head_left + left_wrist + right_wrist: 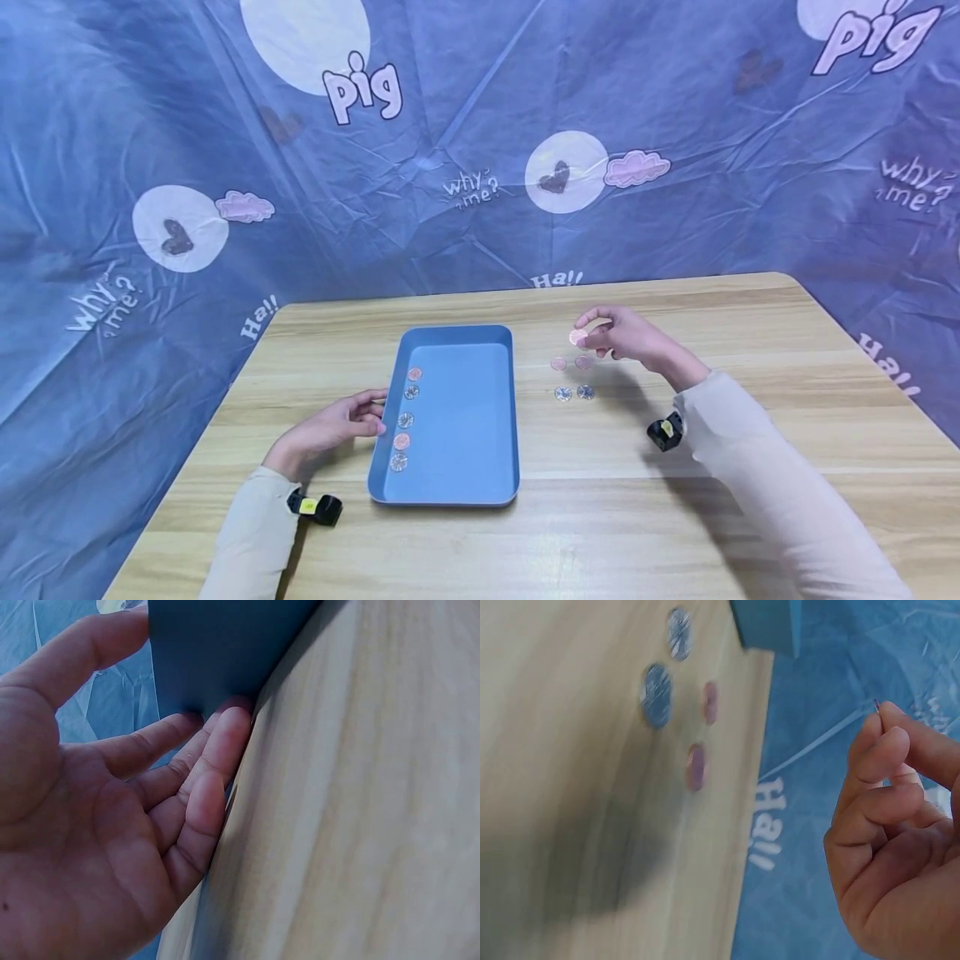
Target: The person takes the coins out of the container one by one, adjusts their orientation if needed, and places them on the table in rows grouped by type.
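Between thumb and fingertips, my right hand [617,335] pinches a thin pink disc [577,337], raised above the table; in the right wrist view the disc [877,706] shows edge-on. Below that hand lie two pink discs [558,364] and two silvery patterned discs [563,393], in two rows. My left hand [347,423] grips the left side of a blue rectangular tray [516,450], its thumb at the rim and its fingers [229,735] against the outer wall. Along the tray's left inner side, pink [402,442] and silvery discs [406,421] lie in a column.
The light wooden table [600,533] carries everything. A blue printed cloth [480,150] hangs behind its far edge and at both sides. A black wrist camera [318,508] sits at the left cuff, another [666,432] at the right.
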`<state>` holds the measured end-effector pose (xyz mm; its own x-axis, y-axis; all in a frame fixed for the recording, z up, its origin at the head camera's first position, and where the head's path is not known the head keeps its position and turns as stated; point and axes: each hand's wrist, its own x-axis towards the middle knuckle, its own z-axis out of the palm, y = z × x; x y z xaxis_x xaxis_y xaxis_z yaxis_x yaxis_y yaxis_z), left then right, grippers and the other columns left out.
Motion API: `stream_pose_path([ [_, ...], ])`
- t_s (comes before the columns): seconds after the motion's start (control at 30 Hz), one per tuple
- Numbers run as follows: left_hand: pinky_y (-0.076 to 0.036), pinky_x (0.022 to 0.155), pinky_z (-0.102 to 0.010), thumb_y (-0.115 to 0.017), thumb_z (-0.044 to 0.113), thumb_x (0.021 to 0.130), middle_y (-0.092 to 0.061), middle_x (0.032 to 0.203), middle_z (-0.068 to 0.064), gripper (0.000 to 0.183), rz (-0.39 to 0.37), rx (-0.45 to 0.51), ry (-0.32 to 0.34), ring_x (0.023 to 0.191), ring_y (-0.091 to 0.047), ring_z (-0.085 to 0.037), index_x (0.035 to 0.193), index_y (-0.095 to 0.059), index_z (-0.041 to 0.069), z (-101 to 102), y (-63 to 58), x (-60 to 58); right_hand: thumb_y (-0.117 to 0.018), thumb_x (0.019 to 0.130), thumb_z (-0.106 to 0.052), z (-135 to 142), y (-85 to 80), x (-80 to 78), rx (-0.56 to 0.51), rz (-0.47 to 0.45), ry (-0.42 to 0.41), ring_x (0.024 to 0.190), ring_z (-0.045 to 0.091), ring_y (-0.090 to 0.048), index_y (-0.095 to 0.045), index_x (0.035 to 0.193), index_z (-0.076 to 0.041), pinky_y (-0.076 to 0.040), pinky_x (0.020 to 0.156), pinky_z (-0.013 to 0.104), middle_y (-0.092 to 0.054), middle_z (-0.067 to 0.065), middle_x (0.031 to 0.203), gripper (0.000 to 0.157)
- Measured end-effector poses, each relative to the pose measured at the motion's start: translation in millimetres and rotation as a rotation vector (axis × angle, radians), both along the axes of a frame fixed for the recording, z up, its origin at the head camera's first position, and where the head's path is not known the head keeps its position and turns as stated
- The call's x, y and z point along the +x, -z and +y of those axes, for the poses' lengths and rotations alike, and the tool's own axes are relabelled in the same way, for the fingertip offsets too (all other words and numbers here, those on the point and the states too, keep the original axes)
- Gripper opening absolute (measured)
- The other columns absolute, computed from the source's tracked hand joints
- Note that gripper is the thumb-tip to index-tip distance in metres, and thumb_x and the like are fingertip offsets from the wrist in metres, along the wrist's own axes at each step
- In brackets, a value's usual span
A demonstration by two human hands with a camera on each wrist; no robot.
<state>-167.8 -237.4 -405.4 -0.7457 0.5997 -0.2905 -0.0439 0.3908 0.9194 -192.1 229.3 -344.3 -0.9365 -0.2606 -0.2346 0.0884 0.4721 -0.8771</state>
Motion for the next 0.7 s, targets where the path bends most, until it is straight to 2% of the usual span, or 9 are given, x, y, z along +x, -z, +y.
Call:
stream_pose_path([
  [0.33,-0.048,0.09,-0.017,-0.064,0.013,0.091,-0.05,0.129,-0.028,0.077,0.007,-0.017,-0.005,0.103,-0.057,-0.012,0.148,-0.018,-0.012,0.0,-0.5,-0.9,-0.062,0.089,-0.006,16.0,18.7,-3.3,0.044,-0.041,0.061,0.064,0.012,-0.053,-0.05,0.124,0.003,-0.035,0.05,0.02,-0.064,0.001,0.075,0.038],
  [0.53,-0.048,0.09,-0.016,-0.064,0.013,0.09,-0.05,0.129,-0.027,0.077,0.007,-0.014,-0.014,0.104,-0.057,-0.012,0.148,-0.019,-0.011,-0.2,-1.1,-0.4,-0.062,0.089,-0.007,23.7,26.4,-3.2,0.069,-0.029,0.048,0.064,0.012,-0.056,-0.05,0.123,0.004,-0.035,0.049,0.02,-0.067,0.004,0.081,0.038],
  [0.7,-0.048,0.091,-0.016,-0.066,0.015,0.09,-0.05,0.129,-0.027,0.078,0.0,-0.01,-0.024,0.105,-0.056,-0.013,0.148,-0.019,-0.011,0.6,0.1,1.5,-0.063,0.088,-0.006,29.8,34.7,-3.8,0.1,-0.037,0.044,0.061,0.01,-0.052,-0.052,0.121,0.005,-0.036,0.049,0.021,-0.065,0.002,0.077,0.036],
])
